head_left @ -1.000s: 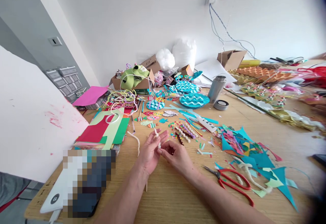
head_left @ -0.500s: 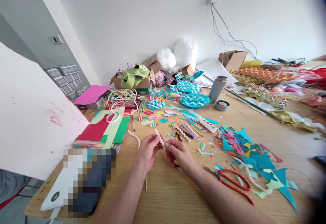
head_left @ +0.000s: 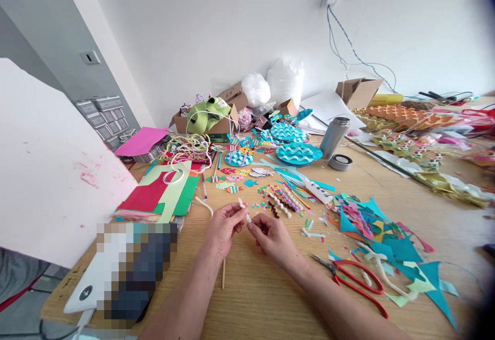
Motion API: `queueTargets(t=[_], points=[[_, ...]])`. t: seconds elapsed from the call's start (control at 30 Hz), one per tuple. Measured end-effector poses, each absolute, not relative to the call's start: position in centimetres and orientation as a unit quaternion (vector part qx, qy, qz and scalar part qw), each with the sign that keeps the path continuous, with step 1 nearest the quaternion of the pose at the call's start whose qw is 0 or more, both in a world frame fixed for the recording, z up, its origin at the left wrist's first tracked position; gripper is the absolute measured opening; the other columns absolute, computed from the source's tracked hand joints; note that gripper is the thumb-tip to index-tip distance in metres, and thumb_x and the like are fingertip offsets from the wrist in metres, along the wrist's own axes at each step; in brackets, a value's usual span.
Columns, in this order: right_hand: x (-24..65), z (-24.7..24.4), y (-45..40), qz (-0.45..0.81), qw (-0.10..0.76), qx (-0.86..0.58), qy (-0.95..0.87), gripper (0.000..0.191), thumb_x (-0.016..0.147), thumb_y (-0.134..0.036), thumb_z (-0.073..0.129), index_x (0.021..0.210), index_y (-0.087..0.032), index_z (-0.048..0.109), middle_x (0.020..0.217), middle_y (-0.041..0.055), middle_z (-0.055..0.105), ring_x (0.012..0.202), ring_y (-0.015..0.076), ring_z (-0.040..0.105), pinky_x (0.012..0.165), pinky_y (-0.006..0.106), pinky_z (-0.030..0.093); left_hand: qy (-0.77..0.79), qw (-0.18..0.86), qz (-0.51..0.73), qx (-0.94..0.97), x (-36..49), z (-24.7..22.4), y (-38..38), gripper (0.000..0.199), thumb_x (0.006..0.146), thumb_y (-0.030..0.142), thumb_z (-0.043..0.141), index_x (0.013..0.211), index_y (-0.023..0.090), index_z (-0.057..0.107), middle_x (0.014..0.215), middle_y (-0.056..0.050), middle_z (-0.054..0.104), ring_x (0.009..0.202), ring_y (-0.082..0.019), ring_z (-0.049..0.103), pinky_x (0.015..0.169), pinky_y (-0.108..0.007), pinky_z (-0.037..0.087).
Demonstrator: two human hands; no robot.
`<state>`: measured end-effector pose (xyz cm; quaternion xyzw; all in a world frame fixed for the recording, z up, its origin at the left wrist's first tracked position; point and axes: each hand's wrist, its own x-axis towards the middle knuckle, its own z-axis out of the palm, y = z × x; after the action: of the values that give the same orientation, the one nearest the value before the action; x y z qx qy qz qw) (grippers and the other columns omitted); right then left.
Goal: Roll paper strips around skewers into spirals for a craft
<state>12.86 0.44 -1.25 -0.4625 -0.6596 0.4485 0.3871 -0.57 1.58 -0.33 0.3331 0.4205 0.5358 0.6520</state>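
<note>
Between my two hands is a white fuzzy pipe cleaner (head_left: 241,204), twisted into a bumpy spiral. My left hand (head_left: 225,229) pinches it near the upper end, which pokes out above the fingers. Thumb and fingertips of my right hand (head_left: 273,237) close on its lower end. Below the left wrist a thin wooden stick (head_left: 223,275) shows; its upper part is hidden. Another white fuzzy strand (head_left: 204,205) lies just left of the left hand. Several twisted pieces (head_left: 284,203) in white, brown and purple lie beyond the right hand.
Red-handled scissors (head_left: 358,278) lie by my right forearm, with teal paper scraps (head_left: 402,249) beyond. A glue tube (head_left: 317,190), paper fish (head_left: 234,178), blue plates (head_left: 297,153) and a steel flask (head_left: 334,138) stand farther back. Coloured paper (head_left: 185,195) lies left.
The right hand has turned slightly, its fingers curling in higher against the lower end of the twisted pipe cleaner. The left hand keeps its pinch. The whole view has shifted a little.
</note>
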Motion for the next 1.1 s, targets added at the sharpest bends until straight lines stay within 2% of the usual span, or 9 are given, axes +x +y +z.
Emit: queueTargets(t=[0.2, 0.37, 0.73, 0.87, 1.1], points=[[12.86, -1.33, 0.35, 0.393, 0.380, -0.473, -0.691, 0.024, 0.082, -0.032, 0.047, 0.066, -0.015, 0.054, 0.051, -0.0027, 0.046, 0.045, 0.0088, 0.040, 0.042, 0.019, 0.029, 0.440, 0.640, 0.533, 0.336, -0.63, -0.33, 1.65, 0.031, 0.055, 0.031, 0.077, 0.078, 0.011, 0.068, 0.058, 0.002, 0.051, 0.047, -0.003, 0.040, 0.043, -0.017, 0.026], [12.90, -1.53, 0.32, 0.345, 0.380, -0.477, -0.714, 0.022, 0.081, -0.027, 0.049, 0.065, -0.014, 0.057, 0.054, -0.0014, 0.048, 0.048, 0.0088, 0.039, 0.045, 0.020, 0.028, 0.455, 0.631, 0.525, 0.344, -0.75, -0.46, 1.74, 0.027, 0.056, 0.031, 0.076, 0.069, 0.011, 0.064, 0.060, 0.002, 0.054, 0.044, -0.002, 0.038, 0.039, -0.017, 0.023], [12.78, -1.46, 0.08, 0.369, 0.373, -0.473, -0.708, 0.020, 0.080, -0.025, 0.049, 0.067, -0.014, 0.060, 0.053, -0.0013, 0.050, 0.047, 0.0085, 0.040, 0.044, 0.019, 0.028, 0.462, 0.621, 0.537, 0.336, -0.17, -0.80, 1.70, 0.029, 0.060, 0.036, 0.073, 0.065, 0.012, 0.057, 0.053, 0.004, 0.049, 0.044, -0.004, 0.039, 0.041, -0.017, 0.027], [12.70, -1.46, 0.15, 0.363, 0.371, -0.475, -0.711, 0.019, 0.079, -0.024, 0.049, 0.065, -0.014, 0.058, 0.053, -0.0020, 0.049, 0.047, 0.0079, 0.039, 0.044, 0.019, 0.028, 0.451, 0.628, 0.524, 0.358, -0.32, -0.49, 1.57, 0.029, 0.061, 0.036, 0.072, 0.069, 0.013, 0.058, 0.054, 0.005, 0.046, 0.043, -0.003, 0.035, 0.039, -0.017, 0.022], [12.67, -1.57, 0.12, 0.361, 0.368, -0.484, -0.707, 0.019, 0.078, -0.024, 0.050, 0.063, -0.015, 0.056, 0.052, -0.0019, 0.050, 0.046, 0.0082, 0.041, 0.044, 0.020, 0.029, 0.471, 0.620, 0.511, 0.364, -0.58, -0.40, 1.66, 0.032, 0.056, 0.037, 0.075, 0.059, 0.012, 0.055, 0.045, 0.007, 0.039, 0.040, -0.002, 0.029, 0.037, -0.017, 0.014]])
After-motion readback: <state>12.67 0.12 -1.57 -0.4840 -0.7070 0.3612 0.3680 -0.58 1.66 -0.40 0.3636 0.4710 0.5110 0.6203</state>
